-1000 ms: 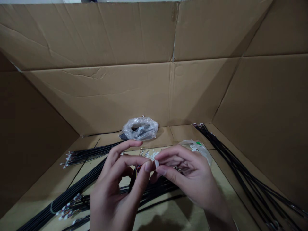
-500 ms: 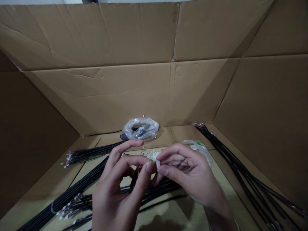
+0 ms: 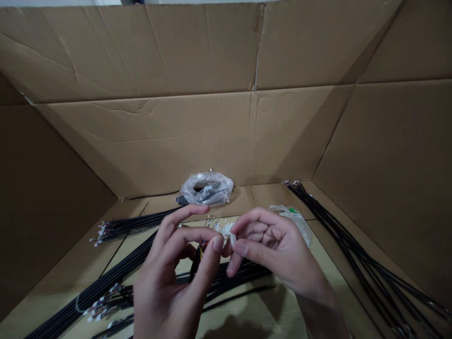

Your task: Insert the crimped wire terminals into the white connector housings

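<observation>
Pinched between the thumb and middle finger of my left hand (image 3: 183, 268) are the thin coloured wires of a black cable (image 3: 195, 266); the forefinger is raised. My right hand (image 3: 271, 252) holds a small white connector housing (image 3: 233, 239) between thumb and forefinger, just right of the left fingertips. Whether a wire end sits inside the housing is hidden by my fingers. Behind the hands lies a scatter of small white housings (image 3: 224, 228). Under them runs a bundle of black cables (image 3: 243, 278), partly covered by my left hand.
A clear plastic bag (image 3: 219, 193) holding something black lies against the cardboard back wall (image 3: 169, 132). Black cable bundles (image 3: 120, 266) with white-ended wires lie at left, more cables (image 3: 339, 240) at right. Another plastic bag (image 3: 300, 223) sits behind my right hand.
Both hands have shifted very slightly, with the right hand's lower fingers moving a little. The grips on the wires and the white housing stay the same.
</observation>
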Available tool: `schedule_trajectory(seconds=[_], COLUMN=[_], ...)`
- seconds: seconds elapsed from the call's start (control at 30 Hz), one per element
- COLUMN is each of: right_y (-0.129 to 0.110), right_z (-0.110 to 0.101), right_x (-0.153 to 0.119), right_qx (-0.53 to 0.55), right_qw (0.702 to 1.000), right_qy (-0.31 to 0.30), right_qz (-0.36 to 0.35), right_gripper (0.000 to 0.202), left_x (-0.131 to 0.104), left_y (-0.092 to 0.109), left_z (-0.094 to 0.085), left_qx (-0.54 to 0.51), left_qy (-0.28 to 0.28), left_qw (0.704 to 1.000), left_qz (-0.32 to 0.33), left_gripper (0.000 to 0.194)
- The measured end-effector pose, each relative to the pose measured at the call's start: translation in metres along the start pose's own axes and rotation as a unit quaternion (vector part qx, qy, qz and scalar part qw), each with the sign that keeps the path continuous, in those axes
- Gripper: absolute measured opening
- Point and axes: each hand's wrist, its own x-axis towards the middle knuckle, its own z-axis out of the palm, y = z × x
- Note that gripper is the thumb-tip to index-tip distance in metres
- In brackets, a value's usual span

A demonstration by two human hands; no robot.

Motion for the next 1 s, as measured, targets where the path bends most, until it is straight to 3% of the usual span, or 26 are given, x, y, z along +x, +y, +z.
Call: schedule_trajectory(seconds=[0.37, 1.0], right_y=[0.0002, 0.0014], right_z=[-0.0013, 0.0003], right_x=[0.0012, 0.0008], right_qx=[0.056, 0.017], right_qw=[0.998, 0.999], right_qy=[-0.034, -0.011], right_qz=[0.026, 0.032], right_gripper=[0.017, 0.022], left_x=[-0.0019, -0.0023], left_y=[-0.0007, -0.0003], left_z=[-0.0019, -0.0012], left_qx=[0.003, 0.001], left_qy=[0.003, 0.003], left_qw=[1.000, 1.000], left_qz=[0.010, 0.002], left_gripper=[0.016, 0.017])
